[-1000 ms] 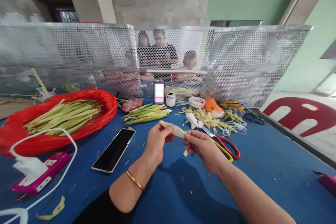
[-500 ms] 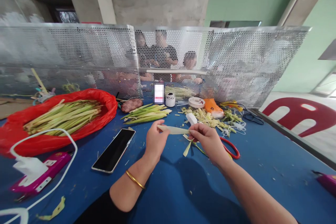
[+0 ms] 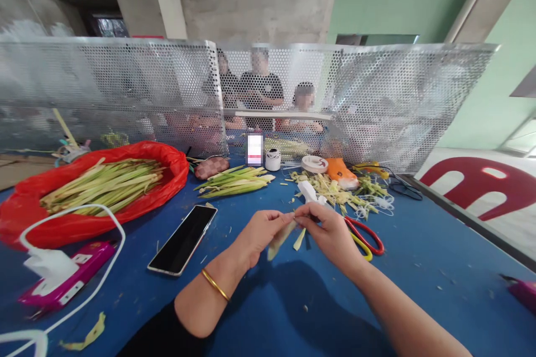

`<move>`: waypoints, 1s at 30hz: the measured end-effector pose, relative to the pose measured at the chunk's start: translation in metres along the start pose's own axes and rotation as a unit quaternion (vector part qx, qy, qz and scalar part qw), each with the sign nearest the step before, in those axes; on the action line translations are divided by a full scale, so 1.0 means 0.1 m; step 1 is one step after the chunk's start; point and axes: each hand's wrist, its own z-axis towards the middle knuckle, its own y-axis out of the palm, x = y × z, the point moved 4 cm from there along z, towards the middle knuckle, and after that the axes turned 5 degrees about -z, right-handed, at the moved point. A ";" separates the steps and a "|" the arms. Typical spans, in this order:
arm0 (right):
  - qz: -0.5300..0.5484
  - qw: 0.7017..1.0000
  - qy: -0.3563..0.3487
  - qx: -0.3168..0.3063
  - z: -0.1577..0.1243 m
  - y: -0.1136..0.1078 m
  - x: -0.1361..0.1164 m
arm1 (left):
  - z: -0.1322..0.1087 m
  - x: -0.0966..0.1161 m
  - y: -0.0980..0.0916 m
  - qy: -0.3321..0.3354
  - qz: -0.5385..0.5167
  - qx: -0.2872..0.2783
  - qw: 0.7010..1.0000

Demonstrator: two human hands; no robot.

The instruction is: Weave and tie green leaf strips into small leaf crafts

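A pale green leaf strip, which looks like corn husk, hangs down between my hands. My left hand pinches its upper end between thumb and fingers. Fingertip to fingertip with it, my right hand pinches the same end, and the fingers hide that part. Just right of my right hand lie scissors with a red handle and a yellow inner rim, partly covered by the hand. A small cut leaf piece rests on the blue table below the fingers.
A red bag of long leaves and a purple power strip are at left, with a phone nearer me. Behind my hands are a leaf bundle, a tape roll and leaf scraps. People sit and stand behind a perforated metal screen.
My hands have come together. The leaf strip, stretched level between them before, now hangs downward from the joined fingertips. More of the scissors shows.
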 end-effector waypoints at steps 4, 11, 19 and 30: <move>-0.008 1.000 0.005 0.000 -0.01 -0.01 0.01 | -0.05 -0.01 0.01 -0.097 -0.047 -0.052 0.993; -0.026 0.999 0.006 -0.035 0.01 -0.03 0.00 | -0.03 -0.02 -0.02 -0.103 -0.050 -0.037 0.993; -0.322 0.940 0.113 -0.008 0.03 -0.55 0.39 | 0.01 -0.01 -0.09 -0.061 -0.007 0.044 0.997; -0.515 0.805 0.238 -0.173 -0.11 -0.59 1.06 | 0.05 0.00 -0.10 -0.054 -0.065 0.058 0.995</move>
